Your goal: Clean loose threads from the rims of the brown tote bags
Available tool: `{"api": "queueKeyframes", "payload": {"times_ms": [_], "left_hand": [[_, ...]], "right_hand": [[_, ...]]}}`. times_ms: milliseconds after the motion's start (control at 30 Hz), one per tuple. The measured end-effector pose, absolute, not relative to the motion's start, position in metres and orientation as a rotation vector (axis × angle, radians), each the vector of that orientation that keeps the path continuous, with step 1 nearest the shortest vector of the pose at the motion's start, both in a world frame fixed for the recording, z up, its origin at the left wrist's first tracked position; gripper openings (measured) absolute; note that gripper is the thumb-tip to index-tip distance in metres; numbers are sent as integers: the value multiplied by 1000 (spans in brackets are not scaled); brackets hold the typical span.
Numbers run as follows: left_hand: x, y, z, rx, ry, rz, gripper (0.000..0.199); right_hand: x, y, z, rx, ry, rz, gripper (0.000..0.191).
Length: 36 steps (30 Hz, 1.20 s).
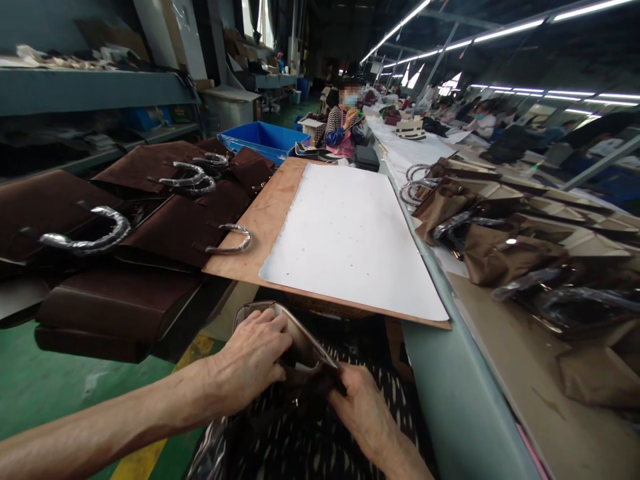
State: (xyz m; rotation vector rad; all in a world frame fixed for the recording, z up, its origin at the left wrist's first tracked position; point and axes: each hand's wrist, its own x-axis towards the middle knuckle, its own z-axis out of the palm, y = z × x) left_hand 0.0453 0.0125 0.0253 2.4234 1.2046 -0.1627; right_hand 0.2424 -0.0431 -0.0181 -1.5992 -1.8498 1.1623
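A dark brown handbag (305, 343) rests on my lap with its mouth facing up, showing a pale lining. My left hand (260, 357) grips the bag's far left rim, fingers bent over the edge. At the right end of the opening, my right hand (357, 393) pinches the rim between thumb and fingers. The lower part of the bag blends into dark patterned clothing and is hard to make out. Just beyond the bag lies a wooden board (240, 267) with a white sheet (345, 227) on it.
Dark brown bags (165, 230) with plastic-wrapped handles are piled at the left. Olive-brown bags (505, 253) line the bench (450, 373) at the right. A blue bin (263, 140) stands behind the board. A masked person (343, 127) sits farther back.
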Motion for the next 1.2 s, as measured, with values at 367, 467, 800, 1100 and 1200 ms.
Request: {"api": "queueKeyframes", "payload": {"times_ms": [367, 467, 800, 1100, 1200], "left_hand": [[46, 18, 11, 2216, 1080, 5, 10], [48, 17, 9, 2229, 1061, 3, 11], [55, 16, 10, 2287, 1061, -38, 10], [50, 19, 5, 2240, 988, 94, 27], [51, 20, 5, 2219, 989, 39, 22]], "right_hand": [[260, -46, -13, -1713, -1799, 1309, 44], [256, -50, -13, -1745, -1693, 1348, 38], [241, -30, -34, -1885, -1632, 1077, 41], [239, -29, -29, -1868, -1647, 1061, 36], [239, -34, -27, -1875, -1648, 994, 20]]}}
